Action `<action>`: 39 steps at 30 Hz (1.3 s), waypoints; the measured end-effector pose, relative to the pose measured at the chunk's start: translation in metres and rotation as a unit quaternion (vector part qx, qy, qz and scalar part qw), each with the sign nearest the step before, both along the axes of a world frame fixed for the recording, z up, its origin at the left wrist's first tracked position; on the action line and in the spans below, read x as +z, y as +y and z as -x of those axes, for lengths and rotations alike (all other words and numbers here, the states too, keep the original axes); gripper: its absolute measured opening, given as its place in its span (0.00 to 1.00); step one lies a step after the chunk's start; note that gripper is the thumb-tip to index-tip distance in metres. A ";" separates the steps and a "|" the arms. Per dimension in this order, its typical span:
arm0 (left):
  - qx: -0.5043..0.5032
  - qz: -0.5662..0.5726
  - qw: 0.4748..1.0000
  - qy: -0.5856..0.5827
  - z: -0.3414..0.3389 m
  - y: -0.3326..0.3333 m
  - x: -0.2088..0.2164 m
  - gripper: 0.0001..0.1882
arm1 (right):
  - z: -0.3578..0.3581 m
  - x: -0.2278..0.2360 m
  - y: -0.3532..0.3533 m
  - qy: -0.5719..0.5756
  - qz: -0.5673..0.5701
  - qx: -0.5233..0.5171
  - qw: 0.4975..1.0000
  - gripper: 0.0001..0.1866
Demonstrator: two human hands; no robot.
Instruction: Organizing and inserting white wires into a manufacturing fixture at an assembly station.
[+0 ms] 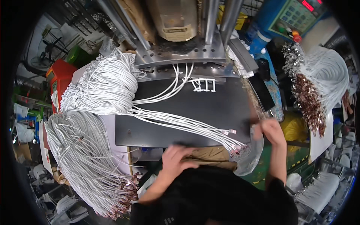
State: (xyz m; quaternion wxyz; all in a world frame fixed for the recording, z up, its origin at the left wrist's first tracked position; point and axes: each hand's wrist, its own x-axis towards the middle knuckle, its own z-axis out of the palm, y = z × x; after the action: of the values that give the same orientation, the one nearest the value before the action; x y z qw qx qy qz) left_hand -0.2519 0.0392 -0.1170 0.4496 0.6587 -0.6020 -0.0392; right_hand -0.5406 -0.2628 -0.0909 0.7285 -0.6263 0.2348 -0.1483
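Note:
My left hand [175, 160] is at the front edge of the black work surface [210, 108], thumb and fingers apart, with nothing seen in it. Off the surface's right edge is my right hand [270, 131], smeared by motion; its fingers cannot be made out. Between the hands lies a bunch of white cables [180, 120], its connector ends hanging over the front right corner beside a clear plastic bag [250, 161]. A few more white cables [165, 98] curve up into the metal press [180, 56]. A white molded plastic frame [204, 85] lies just in front of the press.
Large bundles of white cable [101, 84] are heaped at the left, with a greyish cable bundle [78, 150] nearer me. A blue control box [292, 18] with a red button stands far right. More coiled cables [326, 73] hang at the right, above a yellow bag [294, 127].

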 end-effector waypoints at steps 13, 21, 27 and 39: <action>-0.054 -0.156 0.958 -0.235 -0.062 -0.103 0.028 0.16 | -0.118 0.055 0.003 -0.061 0.201 0.138 0.968 0.15; 0.054 -0.343 0.898 -0.272 -0.149 -0.065 0.065 0.11 | 0.110 -0.109 0.033 0.256 -0.171 -0.095 0.947 0.21; 0.092 -0.349 0.923 -0.137 -0.161 -0.057 0.074 0.09 | 0.197 -0.290 0.111 0.515 0.253 -0.297 0.764 0.18; -0.130 -0.238 0.959 -0.077 -0.031 -0.150 0.082 0.14 | -0.115 0.068 0.058 0.087 0.621 -0.100 0.772 0.22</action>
State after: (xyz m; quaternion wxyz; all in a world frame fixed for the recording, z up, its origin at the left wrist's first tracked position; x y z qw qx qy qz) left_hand -0.2211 -0.1103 -0.0348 0.2235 0.6635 -0.6886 -0.1890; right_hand -0.4256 -0.2052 -0.0225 0.1382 -0.9258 0.2147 -0.2789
